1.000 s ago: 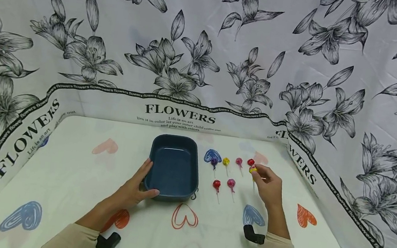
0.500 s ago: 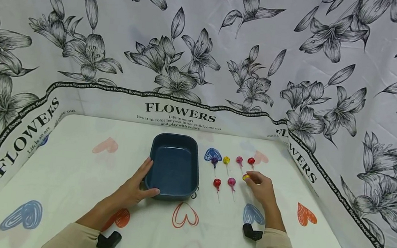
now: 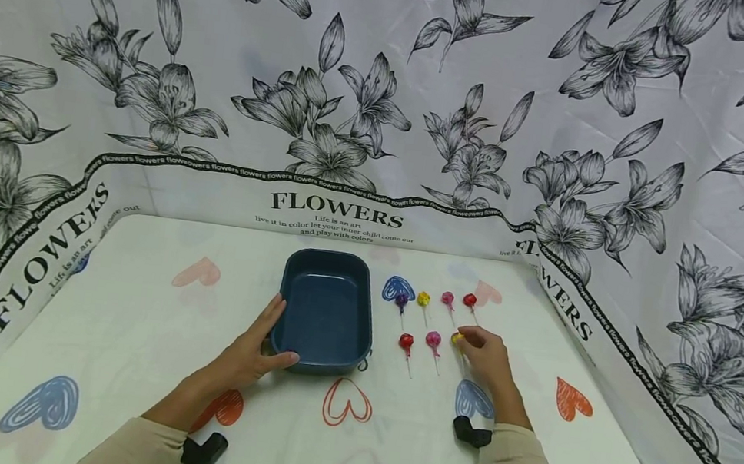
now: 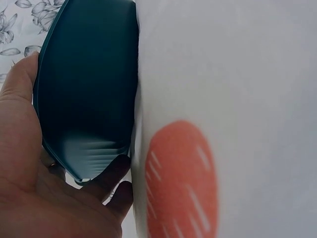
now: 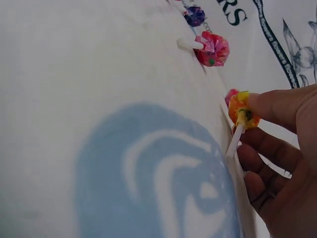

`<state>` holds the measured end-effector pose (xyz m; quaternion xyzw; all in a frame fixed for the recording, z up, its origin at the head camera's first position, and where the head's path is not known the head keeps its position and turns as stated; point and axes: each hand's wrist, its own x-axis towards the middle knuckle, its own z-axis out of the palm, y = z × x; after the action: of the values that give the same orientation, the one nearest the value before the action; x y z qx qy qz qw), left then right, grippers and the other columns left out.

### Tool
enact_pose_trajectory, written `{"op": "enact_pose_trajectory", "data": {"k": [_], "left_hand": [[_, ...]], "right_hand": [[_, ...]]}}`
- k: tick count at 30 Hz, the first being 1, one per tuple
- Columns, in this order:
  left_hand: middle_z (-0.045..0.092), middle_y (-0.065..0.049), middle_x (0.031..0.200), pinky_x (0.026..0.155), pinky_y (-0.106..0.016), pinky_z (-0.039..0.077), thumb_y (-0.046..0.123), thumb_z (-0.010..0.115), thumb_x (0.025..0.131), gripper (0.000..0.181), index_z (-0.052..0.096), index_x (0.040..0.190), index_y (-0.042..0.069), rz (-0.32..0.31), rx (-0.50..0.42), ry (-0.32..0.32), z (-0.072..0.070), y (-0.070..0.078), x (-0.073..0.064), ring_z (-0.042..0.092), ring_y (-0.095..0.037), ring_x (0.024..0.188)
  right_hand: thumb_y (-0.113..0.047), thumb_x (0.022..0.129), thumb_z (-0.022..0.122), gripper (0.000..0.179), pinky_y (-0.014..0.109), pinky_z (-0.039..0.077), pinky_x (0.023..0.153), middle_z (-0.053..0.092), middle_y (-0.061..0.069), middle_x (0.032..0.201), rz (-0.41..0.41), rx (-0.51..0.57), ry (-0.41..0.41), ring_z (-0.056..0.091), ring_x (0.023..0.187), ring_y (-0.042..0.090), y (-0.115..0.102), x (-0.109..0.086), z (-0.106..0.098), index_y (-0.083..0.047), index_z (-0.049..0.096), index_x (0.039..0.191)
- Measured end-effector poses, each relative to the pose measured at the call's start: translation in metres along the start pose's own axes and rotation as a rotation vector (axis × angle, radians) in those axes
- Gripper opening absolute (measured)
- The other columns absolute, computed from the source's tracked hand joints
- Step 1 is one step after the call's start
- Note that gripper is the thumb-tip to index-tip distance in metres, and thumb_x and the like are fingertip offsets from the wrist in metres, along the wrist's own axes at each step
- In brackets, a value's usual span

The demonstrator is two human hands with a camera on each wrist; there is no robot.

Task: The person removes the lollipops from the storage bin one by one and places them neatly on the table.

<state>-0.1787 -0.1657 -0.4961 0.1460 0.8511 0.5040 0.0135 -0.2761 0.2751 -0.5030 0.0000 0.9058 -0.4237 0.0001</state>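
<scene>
My left hand (image 3: pixel 251 353) holds a dark blue rectangular baking dish (image 3: pixel 320 370) at its near left corner. In the left wrist view the thumb (image 4: pixel 22 74) lies at the rim and the other fingers spread along the outer wall. Nothing lies inside the dish. On the right, my right hand (image 3: pixel 490 359) pinches a yellow lollipop (image 5: pixel 243 111) by its wrapped head, close over the tablecloth, its white stick pointing towards me. Left of it lie a pink lollipop (image 3: pixel 433 340) and a red lollipop (image 3: pixel 406 342) in the same row.
A farther row holds a purple lollipop (image 3: pixel 401 301), another yellow lollipop (image 3: pixel 423 299), another pink lollipop (image 3: pixel 448 299) and another red lollipop (image 3: pixel 470 300). The white tablecloth (image 3: pixel 144 328) has printed hearts. A flower-printed curtain (image 3: pixel 357 129) encloses the back and sides.
My right hand has moved the yellow lollipop towards me and to the left, from beside the far red lollipop to the end of the nearer row. The left hand and dish have stayed put.
</scene>
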Motion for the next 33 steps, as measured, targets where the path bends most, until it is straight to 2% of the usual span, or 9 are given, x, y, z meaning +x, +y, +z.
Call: {"op": "enact_pose_trajectory", "data": {"k": [7,14,17,23,27,29,31,33], "left_hand": [[-0.003,-0.010,0.161,0.108,-0.061,0.010,0.032,0.073,0.088,0.097,0.009,0.155,0.005,-0.002,0.007,0.000,-0.001,0.001,0.000,0.001,-0.036,0.144],[-0.002,-0.010,0.161,0.108,-0.062,0.009,0.032,0.073,0.088,0.096,0.010,0.155,0.005,-0.001,0.003,-0.001,-0.001,0.003,-0.001,0.000,-0.036,0.144],[-0.002,-0.010,0.161,0.108,-0.063,0.009,0.032,0.073,0.087,0.096,0.010,0.155,0.005,-0.005,0.001,-0.003,-0.002,0.003,-0.001,0.001,-0.036,0.144],[-0.004,-0.008,0.161,0.109,-0.061,0.009,0.033,0.073,0.088,0.098,0.008,0.155,0.005,-0.015,0.002,-0.012,-0.001,0.001,0.000,0.000,-0.035,0.144],[-0.004,-0.009,0.161,0.108,-0.062,0.009,0.034,0.073,0.087,0.098,0.008,0.155,0.005,-0.009,0.003,-0.006,-0.002,0.000,0.000,0.000,-0.035,0.144],[-0.003,-0.009,0.161,0.108,-0.063,0.009,0.035,0.073,0.087,0.098,0.008,0.155,0.005,-0.004,0.007,-0.004,-0.002,0.001,0.000,0.000,-0.036,0.144],[-0.003,-0.010,0.161,0.108,-0.063,0.009,0.035,0.073,0.087,0.098,0.009,0.155,0.005,-0.001,0.011,-0.003,-0.002,0.001,0.000,0.000,-0.036,0.144],[-0.003,-0.010,0.161,0.108,-0.063,0.009,0.034,0.073,0.087,0.097,0.009,0.155,0.005,-0.001,0.009,-0.004,-0.002,0.001,0.000,0.000,-0.036,0.144]], "right_hand": [[-0.018,0.094,0.065,0.028,0.045,0.045,0.093,0.065,0.010,0.114,0.000,-0.069,-0.004,0.058,0.104,0.028,-0.003,-0.002,0.002,-0.007,0.067,0.119],[-0.024,0.093,0.067,0.036,0.040,0.050,0.078,0.062,0.013,0.115,-0.032,-0.098,0.019,0.059,0.099,0.028,-0.006,-0.002,-0.002,-0.008,0.064,0.125],[-0.025,0.092,0.068,0.039,0.043,0.050,0.077,0.060,0.015,0.118,-0.079,-0.090,0.059,0.058,0.101,0.031,-0.012,-0.005,-0.009,-0.008,0.063,0.127],[-0.027,0.092,0.068,0.039,0.046,0.047,0.080,0.060,0.015,0.118,-0.231,-0.035,0.176,0.057,0.101,0.032,-0.037,-0.014,-0.032,-0.007,0.063,0.125],[-0.025,0.093,0.067,0.038,0.037,0.045,0.080,0.059,0.011,0.120,-0.340,0.044,0.245,0.056,0.102,0.026,-0.067,-0.027,-0.051,-0.007,0.063,0.126],[-0.018,0.093,0.066,0.036,0.030,0.044,0.080,0.059,0.010,0.120,-0.410,0.104,0.279,0.055,0.101,0.023,-0.084,-0.037,-0.061,-0.005,0.062,0.126],[-0.006,0.093,0.064,0.033,0.025,0.043,0.080,0.058,0.015,0.119,-0.521,0.184,0.317,0.054,0.101,0.023,-0.102,-0.048,-0.069,0.000,0.061,0.125],[0.007,0.089,0.063,0.034,0.024,0.043,0.080,0.057,0.021,0.115,-0.666,0.277,0.356,0.053,0.101,0.025,-0.119,-0.060,-0.077,0.009,0.059,0.122]]}}
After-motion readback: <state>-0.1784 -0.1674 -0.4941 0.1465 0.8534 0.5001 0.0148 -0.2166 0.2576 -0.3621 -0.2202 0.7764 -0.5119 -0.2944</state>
